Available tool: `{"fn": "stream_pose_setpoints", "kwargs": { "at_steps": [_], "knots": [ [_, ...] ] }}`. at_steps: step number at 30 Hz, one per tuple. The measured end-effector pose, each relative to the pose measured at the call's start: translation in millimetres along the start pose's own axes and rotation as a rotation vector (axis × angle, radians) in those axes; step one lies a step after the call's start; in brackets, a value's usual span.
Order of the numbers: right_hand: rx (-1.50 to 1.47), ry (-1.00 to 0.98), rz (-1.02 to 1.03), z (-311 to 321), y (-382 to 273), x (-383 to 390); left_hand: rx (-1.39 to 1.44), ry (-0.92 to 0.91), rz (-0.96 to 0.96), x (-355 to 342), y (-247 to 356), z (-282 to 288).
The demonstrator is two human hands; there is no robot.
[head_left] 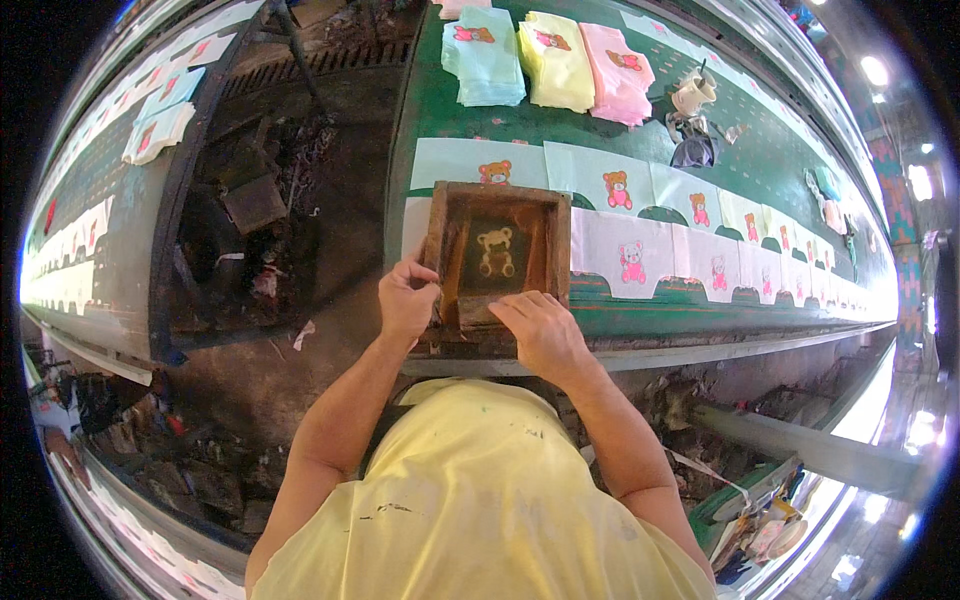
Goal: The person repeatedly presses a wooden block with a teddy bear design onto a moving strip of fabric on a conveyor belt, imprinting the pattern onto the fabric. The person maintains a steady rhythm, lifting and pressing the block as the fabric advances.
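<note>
Brown frame, pale-gold bear pattern.
From my remote seat I see a dark screen around that bear; right of the frame, whitish-lilac panels carry pink bear outlines, while pale blue panels above it show brown-and-pink bears. Beyond the frame, a pale blue stack, a yellow stack and a pink stack repeat such bears over the green table; below it, the yellow shirt has dark specks.
</note>
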State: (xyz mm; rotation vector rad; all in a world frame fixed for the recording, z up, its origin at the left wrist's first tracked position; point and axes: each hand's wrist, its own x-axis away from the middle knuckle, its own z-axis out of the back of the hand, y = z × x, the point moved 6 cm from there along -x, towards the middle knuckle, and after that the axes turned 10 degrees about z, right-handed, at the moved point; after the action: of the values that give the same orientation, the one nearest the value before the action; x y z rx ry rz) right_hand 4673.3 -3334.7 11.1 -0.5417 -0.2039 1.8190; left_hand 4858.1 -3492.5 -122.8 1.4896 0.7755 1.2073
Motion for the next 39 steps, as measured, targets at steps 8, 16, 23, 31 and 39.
{"fn": "stream_pose_setpoints", "kwargs": {
  "at_steps": [8, 16, 23, 31, 39],
  "knots": [
    [-0.083, -0.105, -0.117, 21, 63, -42, -0.276, 0.047, -0.235, 0, 35, -5],
    [0.001, 0.059, -0.141, 13, 118, -85, -0.48, 0.062, -0.518, -45, 56, -33],
    [0.006, 0.016, -0.141, 5, 109, -83, -0.458, 0.08, -0.517, -42, 49, -33],
    [-0.005, -0.021, -0.106, 4, 98, -83, -0.456, 0.092, -0.508, -41, 50, -29],
    [0.033, -0.057, -0.056, -5, 38, -32, -0.287, 0.15, -0.432, -34, 41, -17]
  ]
}}
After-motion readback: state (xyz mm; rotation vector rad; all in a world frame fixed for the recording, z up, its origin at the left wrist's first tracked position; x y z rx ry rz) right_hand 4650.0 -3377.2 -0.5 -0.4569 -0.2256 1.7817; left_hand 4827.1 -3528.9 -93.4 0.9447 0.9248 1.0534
